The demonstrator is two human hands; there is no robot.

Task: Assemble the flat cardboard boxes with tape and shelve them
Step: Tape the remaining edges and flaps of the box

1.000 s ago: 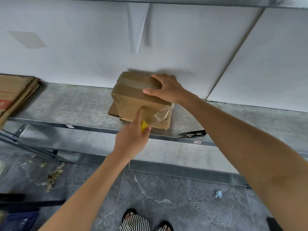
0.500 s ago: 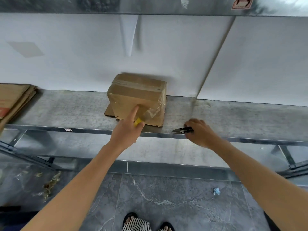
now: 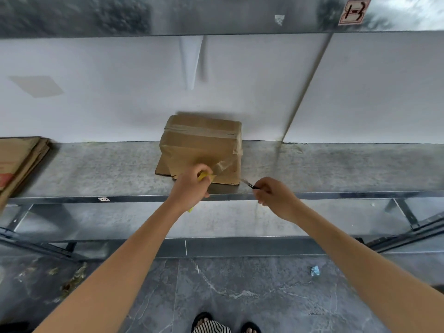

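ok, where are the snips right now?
Head view, right of centre: the snips are held in the right hand, blades pointing toward the near right corner of the taped box, just over the front edge of the shelf.

Soft even daylight, faint shadow behind the box (image 3: 204, 140), wide-angle bowing at edges, slight motion blur

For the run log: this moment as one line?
left hand holds yellow tape roll | right hand holds snips | box on shelf | tape strip uncut
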